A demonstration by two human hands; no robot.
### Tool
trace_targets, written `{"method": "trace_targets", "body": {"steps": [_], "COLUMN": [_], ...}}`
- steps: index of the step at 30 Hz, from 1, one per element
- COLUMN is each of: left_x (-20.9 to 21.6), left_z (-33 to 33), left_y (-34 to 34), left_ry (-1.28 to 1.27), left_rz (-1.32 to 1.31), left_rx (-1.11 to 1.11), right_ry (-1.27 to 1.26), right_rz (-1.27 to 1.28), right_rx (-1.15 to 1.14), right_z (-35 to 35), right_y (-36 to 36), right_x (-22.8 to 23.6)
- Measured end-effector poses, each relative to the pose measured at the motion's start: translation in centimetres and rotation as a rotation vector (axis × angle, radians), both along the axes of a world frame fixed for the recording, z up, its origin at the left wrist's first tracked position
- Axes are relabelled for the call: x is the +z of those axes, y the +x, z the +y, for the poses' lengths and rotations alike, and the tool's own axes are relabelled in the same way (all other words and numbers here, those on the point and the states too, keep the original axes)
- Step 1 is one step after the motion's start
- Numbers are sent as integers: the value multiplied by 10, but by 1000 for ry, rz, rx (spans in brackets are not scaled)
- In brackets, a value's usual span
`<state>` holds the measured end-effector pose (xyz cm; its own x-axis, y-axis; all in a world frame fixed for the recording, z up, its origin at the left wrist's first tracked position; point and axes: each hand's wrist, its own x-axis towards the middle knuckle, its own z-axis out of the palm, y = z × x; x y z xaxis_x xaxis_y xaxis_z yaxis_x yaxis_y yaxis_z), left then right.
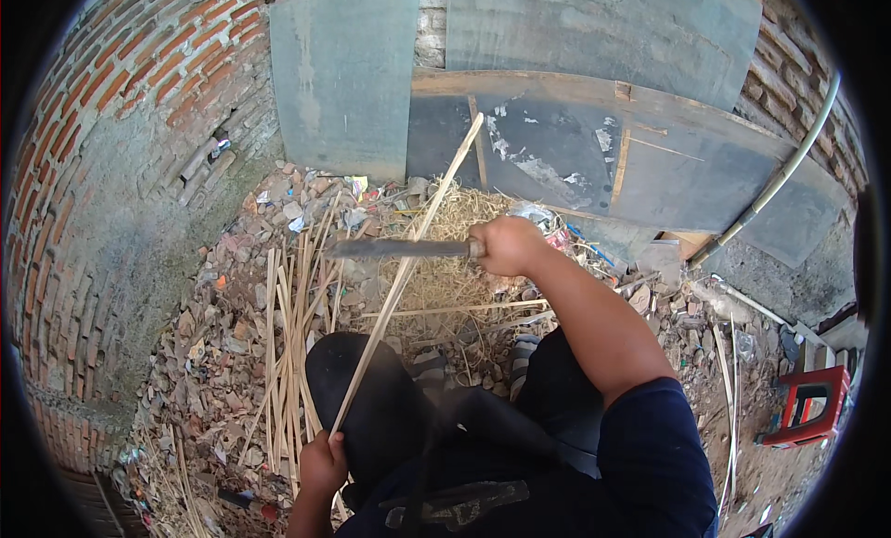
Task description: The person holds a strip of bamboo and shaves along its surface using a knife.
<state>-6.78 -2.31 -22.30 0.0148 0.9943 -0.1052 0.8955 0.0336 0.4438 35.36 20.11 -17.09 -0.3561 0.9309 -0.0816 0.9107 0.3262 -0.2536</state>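
My left hand (322, 462), low beside my left knee, is closed around the near end of a long pale bamboo strip (380, 326). The strip slants up and away to the right, past the knee. In my right hand (510, 246) is the handle of a long knife (371, 249), its dark blade pointing left. That blade crosses the strip above its middle and covers part of it; whether it cuts in cannot be made out.
Many loose strips (295, 352) lie left of my knee. Curly shavings (450, 213) cover the ground ahead, amid rubble and litter. A brick wall (93, 167) rises at left, grey panels (343, 83) stand in front, a pole (775, 181) leans right, near a red stool (810, 406).
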Motion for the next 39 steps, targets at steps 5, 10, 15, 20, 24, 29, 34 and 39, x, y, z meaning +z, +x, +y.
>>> {"method": "trace_targets", "body": {"steps": [5, 10, 15, 20, 24, 29, 34, 39], "left_x": [5, 2, -4, 4, 3, 1, -9, -2], "left_z": [4, -1, -5, 6, 4, 2, 4, 8], "left_y": [4, 3, 1, 2, 0, 2, -3, -6], "left_ry": [-31, 3, 27, -17, -22, 22, 56, 28], "left_rz": [-20, -16, 1, 105, 98, 33, 10, 61], "left_rx": [13, 10, 10, -6, -28, -12, -50, -63], "right_ry": [48, 52, 14, 55, 47, 48, 89, 143], "right_rz": [-41, -71, 16, -34, 7, -63, 357, 225], "right_rx": [-106, 126, 13, -263, -140, 157, -360, -384], "right_z": [0, -27, -9, 4, -10, -29, 16, 11], "right_y": [10, -40, -20, 34, 8, -32, 54, 65], "right_x": [-4, 20, 16, 0, 10, 24, -12, -16]}}
